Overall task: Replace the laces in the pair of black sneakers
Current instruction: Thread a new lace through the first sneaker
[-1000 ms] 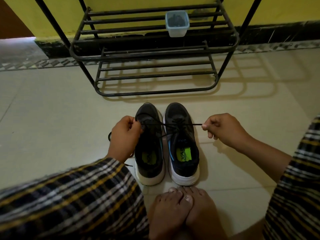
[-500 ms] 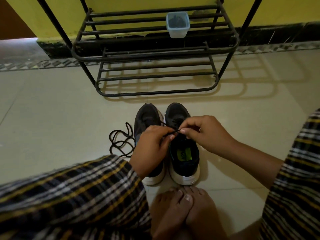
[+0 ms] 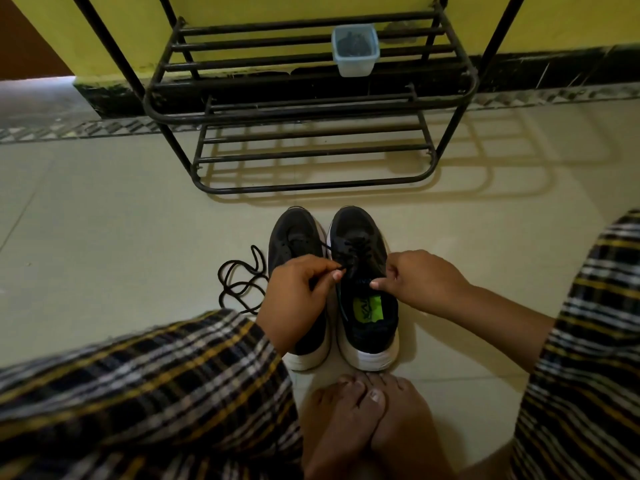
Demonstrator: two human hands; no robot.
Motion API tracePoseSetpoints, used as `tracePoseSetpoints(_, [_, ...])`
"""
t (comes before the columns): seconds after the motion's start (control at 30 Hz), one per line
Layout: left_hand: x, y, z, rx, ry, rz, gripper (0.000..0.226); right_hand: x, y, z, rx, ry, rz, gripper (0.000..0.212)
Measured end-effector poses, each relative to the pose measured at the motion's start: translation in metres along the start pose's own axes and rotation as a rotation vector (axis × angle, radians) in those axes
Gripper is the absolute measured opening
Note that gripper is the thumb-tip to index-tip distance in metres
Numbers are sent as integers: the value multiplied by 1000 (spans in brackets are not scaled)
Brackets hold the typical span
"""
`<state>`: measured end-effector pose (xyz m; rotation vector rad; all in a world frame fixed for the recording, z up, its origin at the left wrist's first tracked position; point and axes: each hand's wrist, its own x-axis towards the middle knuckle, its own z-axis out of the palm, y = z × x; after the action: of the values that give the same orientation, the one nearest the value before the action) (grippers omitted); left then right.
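Note:
Two black sneakers with white soles stand side by side on the floor, toes pointing away from me. The right sneaker (image 3: 360, 237) carries a black lace through its eyelets and shows a green insole label. My left hand (image 3: 294, 296) pinches one end of that lace over the gap between the shoes and covers the rear of the left sneaker (image 3: 294, 233). My right hand (image 3: 419, 278) pinches the lace at the right sneaker's tongue. A loose black lace (image 3: 242, 282) lies coiled on the floor left of the left sneaker.
A black metal shoe rack (image 3: 304, 109) stands against the yellow wall just beyond the shoes, with a small pale blue tub (image 3: 355, 55) on its upper shelf. My bare feet (image 3: 367, 420) sit right behind the heels, with plaid-clad knees on both sides.
A second ago my hands pulled the lace taut outward to both sides. They then came together over the right sneaker and now sit slightly apart at its tongue. The loose lace became visible.

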<state>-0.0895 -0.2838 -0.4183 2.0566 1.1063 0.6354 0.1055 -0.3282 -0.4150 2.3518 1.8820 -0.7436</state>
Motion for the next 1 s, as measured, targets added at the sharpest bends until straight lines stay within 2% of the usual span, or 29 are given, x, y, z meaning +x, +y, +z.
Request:
tracePoseSetpoints(0.07, [-1,1,1,-17,-3,-35,15,1,-4,2,-122,-31,-33,45])
tracePoseSetpoints(0.2, [-2,2,3,-59,-40,-102,15,1,-10,-2,-235,-22,-129,42])
tracePoseSetpoints(0.6, [5,10,3,-18,-70,-101,11,-10,-9,0,-147,-6,-265,36])
tracePoseSetpoints(0.8, [7,17,0,264,-98,-30,11,-12,-11,1,-133,0,-312,37])
tracePoseSetpoints(1.0, [7,20,1,294,-92,-75,8,-18,-18,-2,-111,0,-342,41])
